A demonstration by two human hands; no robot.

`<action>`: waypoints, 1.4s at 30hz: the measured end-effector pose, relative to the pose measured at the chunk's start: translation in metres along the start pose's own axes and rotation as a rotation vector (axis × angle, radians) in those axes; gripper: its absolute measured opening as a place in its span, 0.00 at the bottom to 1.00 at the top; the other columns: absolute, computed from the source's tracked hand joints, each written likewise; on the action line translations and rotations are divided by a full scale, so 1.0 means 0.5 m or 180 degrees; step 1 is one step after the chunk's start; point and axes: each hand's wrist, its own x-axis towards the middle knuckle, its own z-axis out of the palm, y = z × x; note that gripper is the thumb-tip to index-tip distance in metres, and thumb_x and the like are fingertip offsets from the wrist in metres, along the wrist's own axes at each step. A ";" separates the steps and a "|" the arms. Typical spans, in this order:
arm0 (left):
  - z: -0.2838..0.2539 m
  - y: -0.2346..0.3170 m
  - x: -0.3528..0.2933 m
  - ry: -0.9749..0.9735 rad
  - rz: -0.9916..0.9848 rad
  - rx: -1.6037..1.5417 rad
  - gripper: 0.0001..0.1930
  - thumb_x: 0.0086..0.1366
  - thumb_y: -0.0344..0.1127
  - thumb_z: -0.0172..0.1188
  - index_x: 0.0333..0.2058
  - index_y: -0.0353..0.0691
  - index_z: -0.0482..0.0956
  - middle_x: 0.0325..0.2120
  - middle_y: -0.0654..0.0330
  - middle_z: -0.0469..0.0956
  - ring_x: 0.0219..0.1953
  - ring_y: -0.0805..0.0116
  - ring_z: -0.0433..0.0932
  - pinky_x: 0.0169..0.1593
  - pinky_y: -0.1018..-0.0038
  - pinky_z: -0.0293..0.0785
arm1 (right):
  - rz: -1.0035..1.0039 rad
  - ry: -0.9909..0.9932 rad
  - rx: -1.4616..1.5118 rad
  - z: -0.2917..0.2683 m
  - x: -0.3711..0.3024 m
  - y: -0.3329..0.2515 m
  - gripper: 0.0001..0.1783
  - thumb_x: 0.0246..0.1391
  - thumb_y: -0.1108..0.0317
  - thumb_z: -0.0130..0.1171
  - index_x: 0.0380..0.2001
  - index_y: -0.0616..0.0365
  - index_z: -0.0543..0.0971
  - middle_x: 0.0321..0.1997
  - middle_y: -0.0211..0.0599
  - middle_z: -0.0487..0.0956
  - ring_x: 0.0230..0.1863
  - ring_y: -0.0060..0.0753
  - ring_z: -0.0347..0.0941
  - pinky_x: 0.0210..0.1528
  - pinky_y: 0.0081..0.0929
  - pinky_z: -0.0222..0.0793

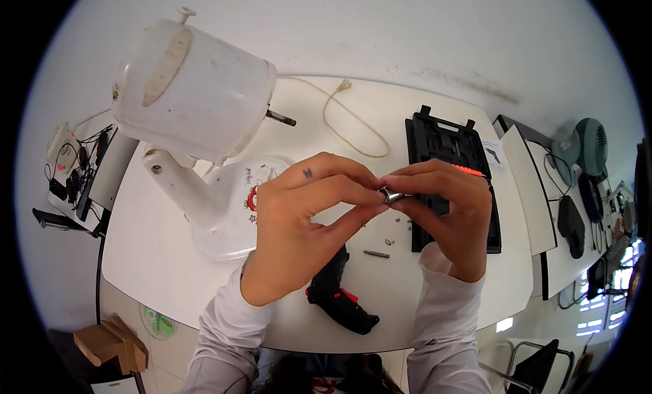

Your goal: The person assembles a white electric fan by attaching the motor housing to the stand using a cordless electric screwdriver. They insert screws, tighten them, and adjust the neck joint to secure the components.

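Observation:
My left hand (292, 221) and my right hand (451, 207) meet over the middle of the table, fingertips pinched from both sides on a small shiny metal cylinder (391, 196). Fingers cover much of it, so its exact kind is unclear. Below my hands lies a black cordless screwdriver (343, 309) with red parts, its upper end partly hidden by my left hand. A screwdriver bit (376, 254) rests to its right, near several tiny screws (389, 242). To the left stands a white fan body (197, 88) without blades, its metal shaft (282, 118) pointing right over the white base (221, 234).
A black tool case (494, 224) lies open behind my right hand. The fan's cord and plug (344, 86) curl at the back by the wall. On side tables are tangled cables (78, 166) at left and a green fan (589, 146) at right. Cardboard boxes (112, 343) sit on the floor.

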 end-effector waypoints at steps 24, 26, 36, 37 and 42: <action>0.006 0.035 -0.014 0.0123 0.1055 0.1440 0.09 0.38 0.26 0.70 0.20 0.48 0.81 0.24 0.70 0.76 0.26 0.74 0.74 0.50 0.59 0.66 | 0.0132 -0.0371 0.1076 -0.028 -0.002 0.016 0.16 0.32 0.84 0.65 0.30 0.60 0.81 0.33 0.38 0.81 0.35 0.30 0.77 0.37 0.23 0.73; 0.009 0.036 -0.014 0.0132 0.1182 0.1546 0.08 0.38 0.26 0.70 0.18 0.47 0.80 0.24 0.71 0.76 0.26 0.74 0.74 0.50 0.60 0.65 | 0.0168 -0.0446 0.1143 -0.033 -0.002 0.016 0.15 0.32 0.84 0.64 0.29 0.61 0.81 0.33 0.39 0.80 0.35 0.31 0.78 0.37 0.23 0.73; 0.013 0.034 -0.016 -0.0016 0.1238 0.1478 0.07 0.40 0.28 0.69 0.16 0.47 0.79 0.24 0.73 0.76 0.25 0.75 0.74 0.51 0.60 0.64 | 0.0172 -0.0760 0.1081 -0.051 -0.005 0.017 0.14 0.34 0.84 0.63 0.30 0.60 0.81 0.33 0.40 0.80 0.34 0.32 0.78 0.35 0.23 0.74; 0.013 0.035 -0.015 -0.0050 0.1232 0.1447 0.07 0.41 0.28 0.69 0.16 0.47 0.78 0.23 0.73 0.76 0.25 0.75 0.74 0.51 0.60 0.64 | 0.0180 -0.0773 0.1074 -0.052 -0.005 0.016 0.14 0.34 0.84 0.63 0.30 0.60 0.81 0.34 0.40 0.80 0.34 0.32 0.78 0.35 0.23 0.74; 0.014 0.035 -0.018 -0.0044 0.1267 0.1481 0.07 0.40 0.28 0.69 0.16 0.47 0.79 0.23 0.73 0.76 0.25 0.75 0.74 0.50 0.59 0.64 | 0.0144 -0.0808 0.1117 -0.051 -0.008 0.016 0.14 0.34 0.83 0.63 0.30 0.60 0.81 0.34 0.39 0.81 0.34 0.31 0.78 0.35 0.23 0.74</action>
